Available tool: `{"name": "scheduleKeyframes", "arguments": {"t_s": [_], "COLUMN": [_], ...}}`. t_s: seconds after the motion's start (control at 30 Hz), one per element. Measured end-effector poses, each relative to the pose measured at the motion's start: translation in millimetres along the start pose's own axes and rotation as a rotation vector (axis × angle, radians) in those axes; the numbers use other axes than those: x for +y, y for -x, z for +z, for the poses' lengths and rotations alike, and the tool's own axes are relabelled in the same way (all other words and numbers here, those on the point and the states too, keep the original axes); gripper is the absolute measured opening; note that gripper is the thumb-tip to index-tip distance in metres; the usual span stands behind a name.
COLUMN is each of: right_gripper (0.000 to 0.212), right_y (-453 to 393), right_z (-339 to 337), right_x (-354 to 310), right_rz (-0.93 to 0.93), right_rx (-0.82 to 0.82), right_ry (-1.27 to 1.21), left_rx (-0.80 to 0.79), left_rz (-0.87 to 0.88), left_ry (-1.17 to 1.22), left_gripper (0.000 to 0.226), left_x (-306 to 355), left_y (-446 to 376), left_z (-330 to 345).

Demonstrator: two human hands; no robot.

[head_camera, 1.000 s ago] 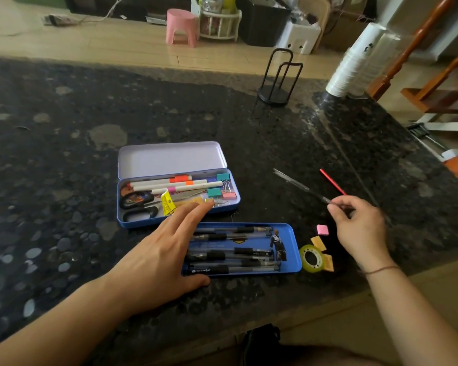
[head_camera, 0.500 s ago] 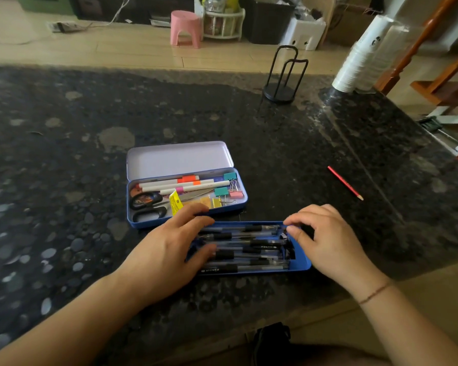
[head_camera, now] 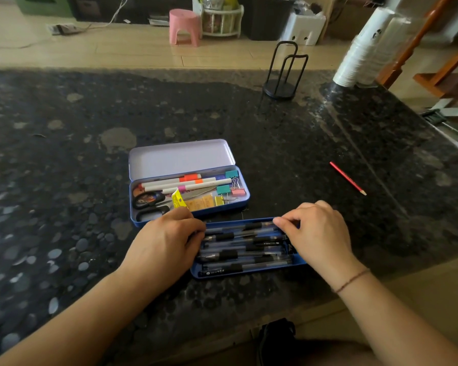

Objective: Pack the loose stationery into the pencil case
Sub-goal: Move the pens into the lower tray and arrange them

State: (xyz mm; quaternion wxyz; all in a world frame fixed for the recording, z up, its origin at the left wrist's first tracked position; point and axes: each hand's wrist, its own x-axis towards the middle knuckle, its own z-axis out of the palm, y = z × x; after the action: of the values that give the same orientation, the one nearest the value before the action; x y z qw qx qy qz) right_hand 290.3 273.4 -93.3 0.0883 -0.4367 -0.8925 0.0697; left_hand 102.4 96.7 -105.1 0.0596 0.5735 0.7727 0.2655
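Over the blue tray [head_camera: 249, 273], the left hand [head_camera: 164, 247] and right hand [head_camera: 317, 233] curl onto crowded pens [head_camera: 243, 253], which a careless lift could spill.

Daylight from the far side brightens the floor [head_camera: 132, 52] and glares off the dark counter [head_camera: 315, 133], whose near part lies dim, with wide-angle bending at the edges.

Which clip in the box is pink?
The pink binder clip, at the right end of the open pencil case, just right of a teal clip; another teal one lies behind.
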Motion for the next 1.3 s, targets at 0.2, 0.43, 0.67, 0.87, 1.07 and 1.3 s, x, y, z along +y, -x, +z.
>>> {"name": "scheduleKeyframes", "arguments": {"t_s": [0.2, 0.43, 0.67, 0.87, 1.07, 1.3], "right_gripper": [0.007, 0.008, 0.013, 0.016, 0.019, 0.02], "right_y": [2, 0, 3, 4, 5, 2], "right_z": [0, -1, -10, -7, -5, -4], "right_x": [-5, -8, -2, -12, -15, -16], "right_rz": [0.032, 0.049, 0.037, 0.008, 0.04, 0.072], "right_rx": [-0.068, -0.065, -0.097, -0.082, -0.052, -0.099], "right_ry": [-0.159, -0.203, -0.154, -0.043, -0.04, -0.03], "left_rx": [0.02, 0.018, -0.029, -0.036, -0.02, -0.024], "left_rz": [0.003, -0.004, -0.009, 0.0, -0.028, -0.034], "left_ry": [0.046, 0.035, 0.067, 0.057, 0.065, 0.06], "left_gripper": [0.014, 0.015, 0.017, 0.017, 0.013, 0.018], "left_x": [-2, 1, 0, 0, 1, 2], "left_y": [-2, -1, -2, -2, -3, -3], "left_z": [-1, -4, -9, -7, -5, -4]}}
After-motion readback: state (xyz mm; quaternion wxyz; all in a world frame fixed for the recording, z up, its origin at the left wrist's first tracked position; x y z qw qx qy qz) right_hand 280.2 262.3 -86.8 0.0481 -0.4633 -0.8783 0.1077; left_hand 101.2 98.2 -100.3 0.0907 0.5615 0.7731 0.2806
